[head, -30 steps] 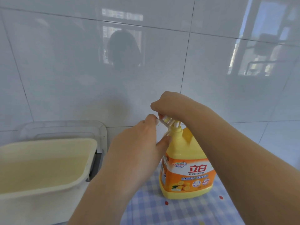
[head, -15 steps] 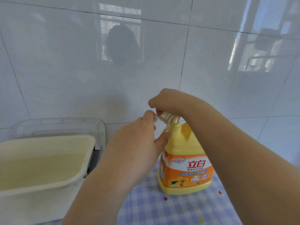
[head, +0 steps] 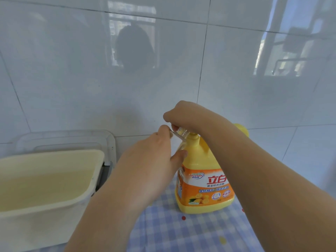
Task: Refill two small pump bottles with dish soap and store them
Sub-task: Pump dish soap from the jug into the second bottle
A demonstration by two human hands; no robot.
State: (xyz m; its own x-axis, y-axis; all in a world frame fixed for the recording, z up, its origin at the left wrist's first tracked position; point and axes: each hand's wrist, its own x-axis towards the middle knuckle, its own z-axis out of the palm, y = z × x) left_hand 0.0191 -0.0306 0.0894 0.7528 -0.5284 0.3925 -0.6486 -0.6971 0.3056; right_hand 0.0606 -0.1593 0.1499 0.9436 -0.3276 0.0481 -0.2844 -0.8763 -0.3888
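A large yellow dish soap jug (head: 201, 180) with an orange label stands upright on the blue checked cloth (head: 183, 231). My right hand (head: 187, 114) rests curled over the jug's pump head, which it hides. My left hand (head: 154, 164) grips a small clear bottle (head: 180, 136), tilted with its mouth right under the pump spout. Most of that bottle is hidden behind my fingers. No second small bottle is in view.
A cream plastic basin (head: 47, 180) holding yellowish water sits at the left. Behind it a clear plastic lid (head: 109, 140) leans against the white tiled wall (head: 127, 70). White countertop runs to the right of the cloth.
Both hands stay at the pump, and the view has shifted a little. The small bottle's mouth sits slightly higher against the spout.
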